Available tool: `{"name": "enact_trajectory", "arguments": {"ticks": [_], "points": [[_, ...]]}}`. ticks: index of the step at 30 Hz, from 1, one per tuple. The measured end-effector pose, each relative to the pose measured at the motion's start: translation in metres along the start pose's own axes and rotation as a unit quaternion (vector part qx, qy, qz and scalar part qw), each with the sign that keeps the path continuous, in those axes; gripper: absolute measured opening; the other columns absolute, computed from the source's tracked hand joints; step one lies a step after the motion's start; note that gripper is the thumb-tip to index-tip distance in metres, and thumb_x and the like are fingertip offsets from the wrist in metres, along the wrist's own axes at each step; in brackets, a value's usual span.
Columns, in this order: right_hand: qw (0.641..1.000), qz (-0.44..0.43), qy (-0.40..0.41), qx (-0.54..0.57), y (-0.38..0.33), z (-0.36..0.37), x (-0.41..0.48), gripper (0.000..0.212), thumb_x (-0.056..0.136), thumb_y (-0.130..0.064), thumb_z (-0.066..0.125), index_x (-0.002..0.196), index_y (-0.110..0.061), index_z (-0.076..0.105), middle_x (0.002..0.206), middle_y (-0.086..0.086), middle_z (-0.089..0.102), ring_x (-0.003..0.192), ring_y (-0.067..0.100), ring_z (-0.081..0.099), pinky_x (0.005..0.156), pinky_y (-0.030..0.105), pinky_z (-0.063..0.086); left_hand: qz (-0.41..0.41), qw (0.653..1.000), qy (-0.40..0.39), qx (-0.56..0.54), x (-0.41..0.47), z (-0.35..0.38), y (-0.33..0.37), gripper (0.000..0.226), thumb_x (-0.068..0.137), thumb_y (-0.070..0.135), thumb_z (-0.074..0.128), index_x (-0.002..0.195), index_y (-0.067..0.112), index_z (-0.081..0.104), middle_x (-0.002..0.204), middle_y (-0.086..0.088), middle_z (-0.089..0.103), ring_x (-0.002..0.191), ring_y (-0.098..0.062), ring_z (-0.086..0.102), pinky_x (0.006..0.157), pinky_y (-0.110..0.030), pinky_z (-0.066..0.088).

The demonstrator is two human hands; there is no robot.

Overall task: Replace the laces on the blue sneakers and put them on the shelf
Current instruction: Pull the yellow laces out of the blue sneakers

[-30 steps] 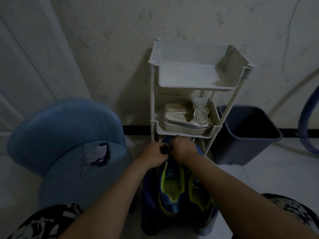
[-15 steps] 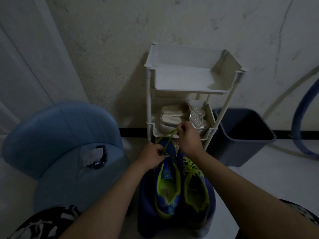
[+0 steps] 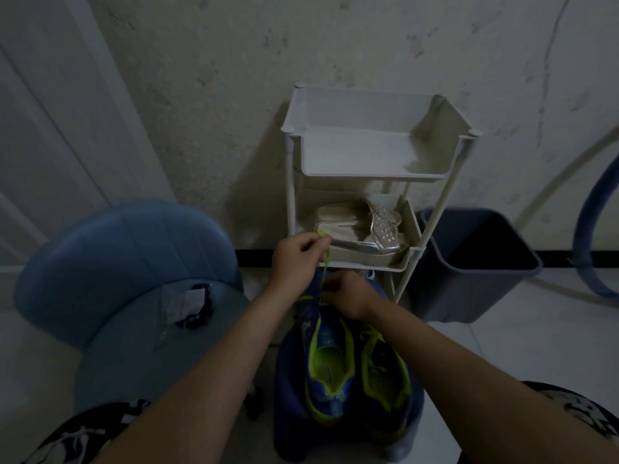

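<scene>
Two blue sneakers with lime-green lining stand side by side on a dark blue stool (image 3: 288, 426) in front of me. The left sneaker (image 3: 326, 366) has a lime-green lace (image 3: 325, 269) running up from its front. My left hand (image 3: 296, 259) pinches the upper end of that lace, pulled up in front of the shelf's middle tier. My right hand (image 3: 348, 298) rests on the toe end of the left sneaker with fingers curled at the lace's lower part. The right sneaker (image 3: 385, 380) sits beside it, still laced in green. The white three-tier shelf (image 3: 368, 177) stands against the wall.
Silver platform sandals (image 3: 365, 236) fill the shelf's middle tier; the top tier holds nothing. A blue padded chair (image 3: 127, 279) on the left carries a small packet with dark laces (image 3: 189, 304). A dark bin (image 3: 475, 262) stands right of the shelf, with a blue hose (image 3: 582, 226) beyond.
The hands swapped roles: my left hand rose and now pulls the green lace upward, while my right hand dropped from the lace's top down onto the sneaker's toe.
</scene>
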State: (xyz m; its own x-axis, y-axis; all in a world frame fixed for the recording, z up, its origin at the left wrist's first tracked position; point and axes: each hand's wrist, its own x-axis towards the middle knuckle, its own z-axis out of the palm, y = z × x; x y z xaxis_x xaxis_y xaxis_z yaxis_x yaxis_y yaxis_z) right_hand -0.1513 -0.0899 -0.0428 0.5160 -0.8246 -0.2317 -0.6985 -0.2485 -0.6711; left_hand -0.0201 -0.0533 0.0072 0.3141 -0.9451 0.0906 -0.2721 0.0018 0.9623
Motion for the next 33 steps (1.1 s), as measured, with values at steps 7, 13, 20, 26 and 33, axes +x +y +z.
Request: {"name": "enact_trajectory", "arguments": {"ticks": [7, 13, 20, 26, 33], "points": [[0.997, 0.016, 0.061, 0.035, 0.003, -0.001, 0.003, 0.014, 0.096, -0.023, 0.059, 0.086, -0.019, 0.069, 0.082, 0.0, 0.069, 0.08, 0.017, 0.065, 0.073, 0.029, 0.049, -0.083, 0.996, -0.005, -0.029, 0.003, -0.008, -0.01, 0.019, 0.098, 0.018, 0.055, 0.093, 0.014, 0.072, 0.077, 0.005, 0.068, 0.065, -0.01, 0.06, 0.058, -0.023, 0.049], [0.965, -0.056, 0.221, 0.13, -0.012, -0.018, -0.002, 0.02, 0.098, -0.021, 0.057, 0.079, -0.015, 0.059, 0.071, -0.003, 0.061, 0.065, 0.013, 0.058, 0.062, 0.03, 0.047, -0.128, 0.976, -0.145, 0.098, -0.005, -0.002, -0.042, 0.024, 0.091, 0.001, 0.057, 0.108, 0.01, 0.071, 0.098, -0.003, 0.069, 0.092, -0.018, 0.066, 0.078, -0.024, 0.049], [0.947, -0.071, 0.247, 0.194, -0.017, -0.025, -0.004, 0.026, 0.097, -0.027, 0.059, 0.076, -0.015, 0.066, 0.071, 0.004, 0.067, 0.059, 0.023, 0.064, 0.063, 0.046, 0.056, -0.063, 0.957, -0.157, 0.236, -0.01, 0.002, -0.052, 0.021, 0.095, 0.015, 0.06, 0.08, 0.008, 0.072, 0.065, 0.003, 0.059, 0.069, -0.014, 0.056, 0.061, -0.026, 0.036], [0.984, -0.005, 0.118, 0.13, -0.012, -0.018, -0.002, 0.025, 0.099, -0.021, 0.049, 0.101, -0.014, 0.073, 0.089, 0.004, 0.072, 0.071, 0.019, 0.066, 0.073, 0.041, 0.057, -0.069, 0.993, -0.037, 0.092, -0.004, 0.0, -0.036, 0.028, 0.095, 0.02, 0.061, 0.082, -0.002, 0.071, 0.069, -0.015, 0.066, 0.059, -0.015, 0.059, 0.058, -0.028, 0.047], [0.996, -0.009, 0.064, 0.053, -0.013, -0.01, -0.006, 0.021, 0.097, -0.027, 0.06, 0.078, -0.019, 0.066, 0.066, 0.001, 0.062, 0.058, 0.012, 0.057, 0.055, 0.023, 0.042, -0.082, 0.988, 0.006, -0.134, 0.004, 0.0, 0.006, 0.016, 0.098, 0.006, 0.055, 0.092, 0.004, 0.069, 0.079, -0.016, 0.066, 0.063, -0.015, 0.064, 0.062, -0.023, 0.058]]}}
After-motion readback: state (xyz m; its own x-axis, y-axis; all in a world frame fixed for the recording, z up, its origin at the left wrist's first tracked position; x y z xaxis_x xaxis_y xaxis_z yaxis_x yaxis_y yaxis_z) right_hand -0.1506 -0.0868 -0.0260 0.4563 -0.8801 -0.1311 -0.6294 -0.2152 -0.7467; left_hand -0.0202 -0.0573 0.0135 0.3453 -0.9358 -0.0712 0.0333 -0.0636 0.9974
